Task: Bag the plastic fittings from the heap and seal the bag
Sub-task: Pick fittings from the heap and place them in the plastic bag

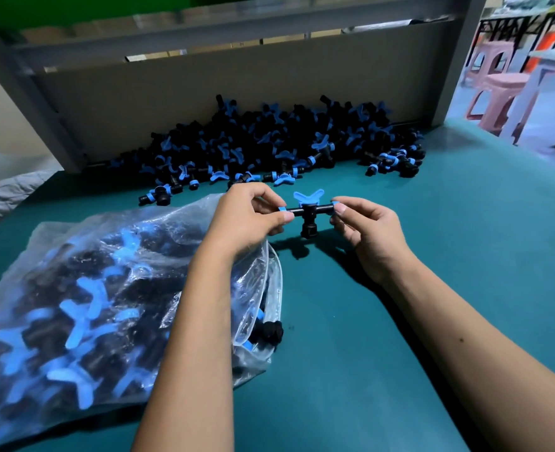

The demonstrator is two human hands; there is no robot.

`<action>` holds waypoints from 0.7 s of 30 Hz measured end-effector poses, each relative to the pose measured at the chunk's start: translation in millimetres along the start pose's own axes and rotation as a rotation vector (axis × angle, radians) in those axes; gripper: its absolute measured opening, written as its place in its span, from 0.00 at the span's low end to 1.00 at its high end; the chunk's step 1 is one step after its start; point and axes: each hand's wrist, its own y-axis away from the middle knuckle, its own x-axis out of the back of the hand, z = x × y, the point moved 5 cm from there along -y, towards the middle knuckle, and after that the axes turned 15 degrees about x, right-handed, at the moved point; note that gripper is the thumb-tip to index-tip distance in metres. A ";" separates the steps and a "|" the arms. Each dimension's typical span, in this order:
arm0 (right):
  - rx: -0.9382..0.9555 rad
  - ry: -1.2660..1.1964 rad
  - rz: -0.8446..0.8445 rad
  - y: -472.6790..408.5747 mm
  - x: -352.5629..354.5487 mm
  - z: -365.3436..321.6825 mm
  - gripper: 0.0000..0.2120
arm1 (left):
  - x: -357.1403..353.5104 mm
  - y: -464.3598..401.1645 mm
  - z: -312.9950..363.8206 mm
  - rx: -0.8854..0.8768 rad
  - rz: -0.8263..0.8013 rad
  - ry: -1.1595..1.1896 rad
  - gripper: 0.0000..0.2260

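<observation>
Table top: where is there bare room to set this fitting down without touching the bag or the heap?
The green mat is bare right of the bag, around the right hand, out to the right edge. A narrow strip lies between heap and bag. The left side is crowded by the bag; the back by the heap.

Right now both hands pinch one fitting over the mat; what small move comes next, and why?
Probably carry the fitting left and down to the bag mouth and drop it in. The left hand and right hand each pinch a blue-capped end, holding it clear of the mat. The bag lies unsealed beside the left forearm, and the heap is still large.
</observation>
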 end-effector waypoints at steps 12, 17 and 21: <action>0.109 0.189 -0.241 6.5 -14.4 -1.0 0.07 | -10.8 1.9 2.1 -0.010 -0.072 -0.154 0.07; 0.121 0.181 0.050 0.2 2.4 -0.8 0.04 | -7.7 0.3 0.0 0.043 -0.049 -0.069 0.06; 0.331 0.569 -0.100 9.4 -13.9 -8.8 0.08 | -10.1 -0.3 4.2 0.067 0.029 -0.052 0.09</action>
